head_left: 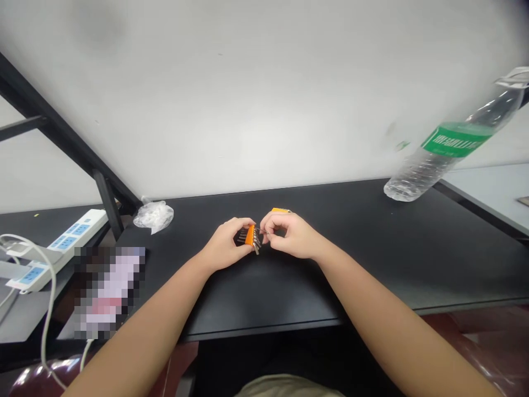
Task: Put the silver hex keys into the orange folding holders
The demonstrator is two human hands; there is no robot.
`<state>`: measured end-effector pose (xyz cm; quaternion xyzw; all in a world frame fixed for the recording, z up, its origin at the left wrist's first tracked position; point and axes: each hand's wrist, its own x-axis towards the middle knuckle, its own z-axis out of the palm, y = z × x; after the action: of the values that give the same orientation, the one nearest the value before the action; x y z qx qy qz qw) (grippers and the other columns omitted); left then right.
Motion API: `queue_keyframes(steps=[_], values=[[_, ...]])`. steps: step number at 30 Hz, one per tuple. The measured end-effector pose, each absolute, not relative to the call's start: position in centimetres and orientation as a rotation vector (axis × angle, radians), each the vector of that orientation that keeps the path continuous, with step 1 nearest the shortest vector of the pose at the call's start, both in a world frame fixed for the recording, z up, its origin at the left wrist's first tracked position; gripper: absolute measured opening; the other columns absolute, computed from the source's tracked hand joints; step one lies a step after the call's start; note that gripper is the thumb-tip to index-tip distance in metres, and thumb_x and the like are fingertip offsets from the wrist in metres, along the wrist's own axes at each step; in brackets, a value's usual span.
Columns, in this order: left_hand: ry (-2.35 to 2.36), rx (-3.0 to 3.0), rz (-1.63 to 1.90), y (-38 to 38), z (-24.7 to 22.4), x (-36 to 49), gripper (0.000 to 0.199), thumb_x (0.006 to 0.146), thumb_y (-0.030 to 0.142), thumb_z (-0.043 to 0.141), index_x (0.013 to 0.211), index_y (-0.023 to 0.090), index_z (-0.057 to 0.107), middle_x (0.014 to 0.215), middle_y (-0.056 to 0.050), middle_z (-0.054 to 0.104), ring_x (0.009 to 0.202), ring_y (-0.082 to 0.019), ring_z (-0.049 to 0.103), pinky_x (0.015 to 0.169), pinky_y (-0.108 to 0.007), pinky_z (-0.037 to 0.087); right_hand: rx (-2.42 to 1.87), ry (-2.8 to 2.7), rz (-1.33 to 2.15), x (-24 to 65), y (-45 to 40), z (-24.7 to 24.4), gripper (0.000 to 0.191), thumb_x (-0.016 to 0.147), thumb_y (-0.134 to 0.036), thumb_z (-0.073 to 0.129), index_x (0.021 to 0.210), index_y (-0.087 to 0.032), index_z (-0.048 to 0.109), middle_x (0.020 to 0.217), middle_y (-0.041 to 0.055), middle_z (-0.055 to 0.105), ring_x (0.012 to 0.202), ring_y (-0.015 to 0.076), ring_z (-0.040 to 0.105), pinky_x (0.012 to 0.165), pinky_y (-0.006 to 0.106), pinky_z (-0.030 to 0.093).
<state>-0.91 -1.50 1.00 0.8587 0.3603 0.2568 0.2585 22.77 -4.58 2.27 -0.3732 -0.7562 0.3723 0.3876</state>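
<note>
Over the black table, my left hand (229,242) grips an orange hex key holder (250,235) between thumb and fingers. Several dark metal hex keys stick out of it on both sides. Close by on the right, my right hand (291,234) is closed in a pinch on a thin metal hex key (263,231), whose left end reaches the holder; I cannot tell whether it sits in a slot. Behind the right hand a small yellow object (281,210) shows, mostly hidden by the fingers.
A large clear bottle (446,143) with a green label stands at the back right. Crumpled clear plastic (154,215) lies at the back left. A white power strip (61,248) with cables and a blurred-out phone-like object (113,286) are at the left, near a black metal frame (78,143).
</note>
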Motion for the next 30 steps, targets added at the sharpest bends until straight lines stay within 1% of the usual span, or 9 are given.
queue_keyframes(steps=[6,11,16,18,20,22,23,26,30], values=[[0.925,2.357,0.661,-1.8,1.4,-1.0,0.04,0.08,0.025,0.072,0.118,0.027,0.065,0.106,-0.003,0.07,0.094,-0.02,0.065,0.09,-0.037,0.055,-1.026,-1.924,0.962,23.2,-4.1,1.8,0.007,0.086,-0.02,0.06,0.081,-0.022,0.063,0.097,0.0023,0.069,0.082,0.0168,0.064,0.077,0.033,0.051],[0.876,2.405,0.683,-2.1,2.0,-0.7,0.041,0.078,0.025,0.074,0.117,0.028,0.066,0.115,-0.003,0.07,0.111,-0.025,0.062,0.096,-0.039,0.054,-1.112,-2.078,0.723,22.8,-3.9,1.7,0.013,0.094,-0.025,0.06,0.087,-0.023,0.07,0.088,0.0021,0.069,0.083,0.0181,0.062,0.078,0.034,0.047],[0.933,2.429,0.658,-2.0,1.6,-0.6,0.042,0.081,0.027,0.072,0.122,0.028,0.064,0.109,-0.003,0.071,0.099,-0.023,0.065,0.095,-0.04,0.053,-1.21,-2.138,0.553,23.9,-3.0,1.0,0.017,0.096,-0.034,0.062,0.089,-0.024,0.073,0.09,0.0036,0.07,0.086,0.0201,0.063,0.08,0.036,0.048],[0.996,2.447,0.656,-1.7,1.1,-0.7,0.044,0.082,0.028,0.071,0.125,0.028,0.063,0.109,-0.004,0.071,0.1,-0.024,0.065,0.096,-0.041,0.053,-1.388,-1.986,0.402,25.5,-2.2,0.4,0.019,0.097,-0.034,0.058,0.095,-0.024,0.074,0.099,0.0059,0.07,0.089,0.0214,0.063,0.083,0.037,0.049],[1.068,2.472,0.652,-1.2,0.5,-1.0,0.045,0.083,0.029,0.071,0.127,0.028,0.063,0.114,-0.005,0.07,0.108,-0.026,0.063,0.096,-0.042,0.052,-1.587,-1.881,0.296,27.3,-1.3,-0.4,0.023,0.096,-0.026,0.055,0.111,-0.023,0.072,0.116,0.0095,0.068,0.099,0.0241,0.063,0.088,0.039,0.049],[1.174,2.49,0.646,-0.5,-0.3,-1.4,0.047,0.084,0.027,0.068,0.131,0.027,0.061,0.12,-0.007,0.069,0.113,-0.028,0.062,0.096,-0.044,0.052,-1.724,-1.921,0.256,28.7,-0.6,-1.3,0.034,0.091,-0.02,0.058,0.124,-0.022,0.069,0.129,0.013,0.063,0.112,0.0286,0.059,0.093,0.041,0.047],[1.232,2.498,0.63,-0.1,-0.6,-1.6,0.049,0.085,0.025,0.067,0.133,0.027,0.06,0.124,-0.008,0.069,0.115,-0.029,0.061,0.098,-0.046,0.051,-1.76,-1.968,0.261,29.1,-0.3,-1.6,0.037,0.089,-0.018,0.06,0.125,-0.022,0.068,0.13,0.0135,0.063,0.114,0.03,0.057,0.094,0.042,0.046],[1.357,2.494,0.61,0.7,-1.5,-2.1,0.053,0.085,0.019,0.061,0.138,0.026,0.057,0.131,-0.009,0.066,0.123,-0.032,0.058,0.103,-0.052,0.046,-1.768,-2.068,0.291,28.7,0.1,-2.3,0.026,0.087,-0.017,0.06,0.11,-0.021,0.071,0.119,0.0124,0.066,0.107,0.0279,0.058,0.088,0.038,0.045],[1.333,2.539,0.703,0.3,-1.2,-1.9,0.061,0.079,0.013,0.06,0.139,0.023,0.056,0.143,-0.009,0.059,0.136,-0.034,0.048,0.113,-0.053,0.039,-1.78,-2.057,0.351,26.2,-0.3,-2.3,0.006,0.086,-0.02,0.059,0.083,-0.021,0.064,0.091,0.0061,0.066,0.079,0.0189,0.057,0.068,0.03,0.041]])
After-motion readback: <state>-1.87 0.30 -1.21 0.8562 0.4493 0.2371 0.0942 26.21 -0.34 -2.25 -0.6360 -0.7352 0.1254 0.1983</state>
